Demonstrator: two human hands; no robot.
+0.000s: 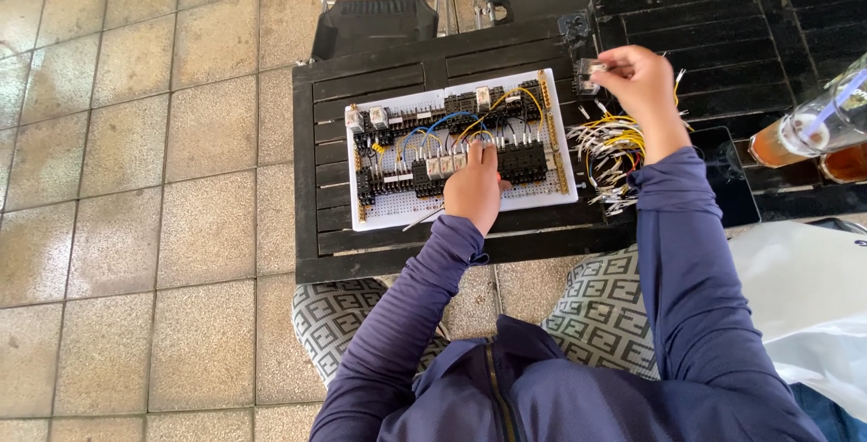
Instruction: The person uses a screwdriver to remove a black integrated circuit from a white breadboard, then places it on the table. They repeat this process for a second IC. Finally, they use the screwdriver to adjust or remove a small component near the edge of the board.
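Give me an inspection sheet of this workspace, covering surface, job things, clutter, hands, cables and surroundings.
Surface: black slatted table, a second one adjoining on the right.
Job's things: white breadboard packed with black components and small relays.
Clutter: iced drink glass with straw; white plastic bag; dark tablet.
Hands: left hand presses on the board's lower middle; right hand pinches a small component above the wire pile.
Cables: loose pile of yellow and white jumper wires beside the board; blue and yellow jumpers on it.
Surroundings: beige tiled floor; black chair.

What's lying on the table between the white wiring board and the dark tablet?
A loose bundle of yellow and white wires lies between the white board and the tablet, seen in the head view.
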